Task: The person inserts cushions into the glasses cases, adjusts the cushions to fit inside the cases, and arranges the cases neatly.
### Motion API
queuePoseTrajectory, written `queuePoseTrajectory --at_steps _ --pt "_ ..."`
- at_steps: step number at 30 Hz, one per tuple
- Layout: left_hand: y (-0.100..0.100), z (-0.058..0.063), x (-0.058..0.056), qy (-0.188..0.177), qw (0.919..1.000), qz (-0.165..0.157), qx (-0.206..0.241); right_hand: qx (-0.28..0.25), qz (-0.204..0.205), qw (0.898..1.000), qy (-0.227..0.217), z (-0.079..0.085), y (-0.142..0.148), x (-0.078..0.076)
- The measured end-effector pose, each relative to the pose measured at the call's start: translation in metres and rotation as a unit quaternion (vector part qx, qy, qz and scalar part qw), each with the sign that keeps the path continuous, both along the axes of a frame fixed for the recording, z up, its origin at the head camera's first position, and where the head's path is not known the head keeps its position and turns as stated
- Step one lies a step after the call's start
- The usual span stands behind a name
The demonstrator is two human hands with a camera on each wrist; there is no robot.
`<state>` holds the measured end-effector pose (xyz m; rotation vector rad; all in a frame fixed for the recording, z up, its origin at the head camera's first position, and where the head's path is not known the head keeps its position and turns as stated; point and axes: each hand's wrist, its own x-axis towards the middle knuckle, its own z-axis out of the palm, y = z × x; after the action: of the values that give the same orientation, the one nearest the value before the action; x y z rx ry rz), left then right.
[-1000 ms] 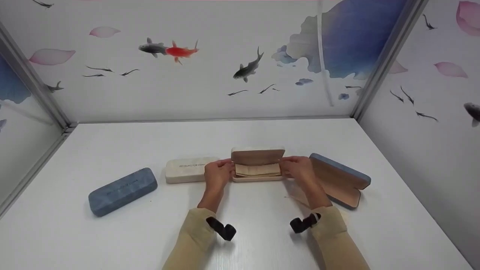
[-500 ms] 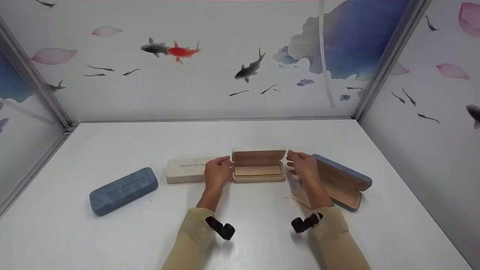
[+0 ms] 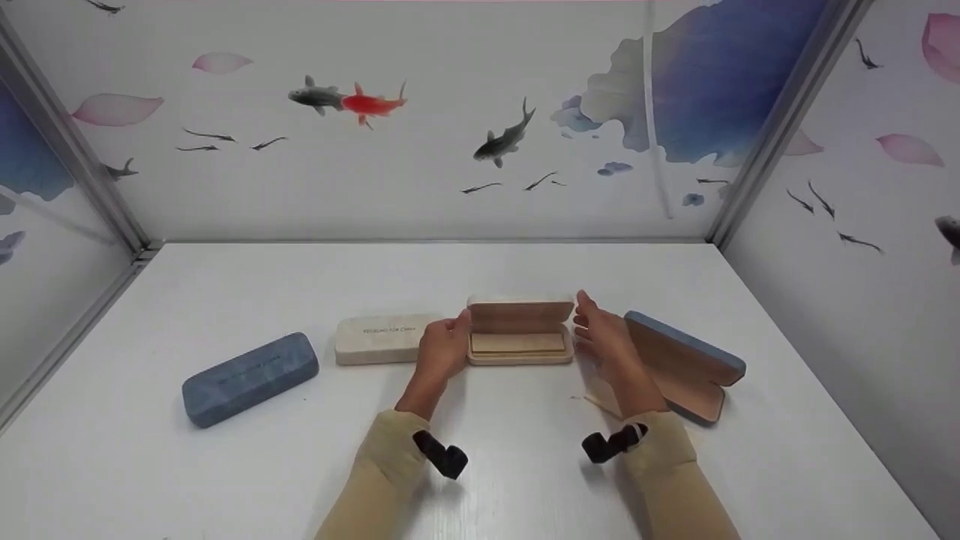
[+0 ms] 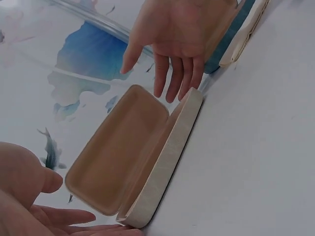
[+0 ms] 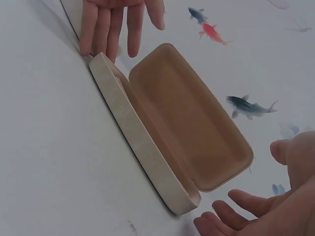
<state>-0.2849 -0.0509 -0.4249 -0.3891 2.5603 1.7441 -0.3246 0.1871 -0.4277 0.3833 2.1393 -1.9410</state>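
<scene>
A cream glasses case (image 3: pixel 521 361) stands with its lid raised in the middle of the table, its tan lining showing. Inside it lies a folded beige cloth (image 3: pixel 517 343). My left hand (image 3: pixel 444 349) is at the left end of this case, fingers extended, fingertips right at its base. At the other end, my right hand (image 3: pixel 609 337) has its fingers spread and loosely straight, holding nothing. Both wrist views show the case (image 4: pixel 165 167) between the two hands, the left fingers touching close to its end wall.
A closed cream glasses case (image 3: pixel 384 341) sits just left of the left hand. Farther left lies a closed blue glasses case (image 3: pixel 251 380). An open blue glasses case (image 3: pixel 686 349) is beside the right hand, and a thin beige piece (image 3: pixel 602 406) shows partly under the right wrist.
The right hand has drawn away from the case to the right and its fingers have opened out. The cloth now lies flat inside. The left hand's fingers have straightened beside the case.
</scene>
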Motion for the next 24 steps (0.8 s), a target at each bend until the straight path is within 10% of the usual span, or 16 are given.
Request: queuePoseTrajectory --at_steps 6,12,24 --pt "0.000 0.019 -0.009 -0.052 0.9968 -0.055 -0.026 0.025 0.059 0.997 -0.039 0.007 0.003 -0.001" --pt "-0.005 0.030 -0.017 -0.107 0.9887 -0.077 0.072 0.063 0.092 0.992 -0.058 0.018 0.001 -0.002" --pt "0.001 0.034 -0.028 -0.075 0.9916 -0.105 -0.013 0.143 0.122 0.981 -0.059 0.024 -0.009 -0.010"
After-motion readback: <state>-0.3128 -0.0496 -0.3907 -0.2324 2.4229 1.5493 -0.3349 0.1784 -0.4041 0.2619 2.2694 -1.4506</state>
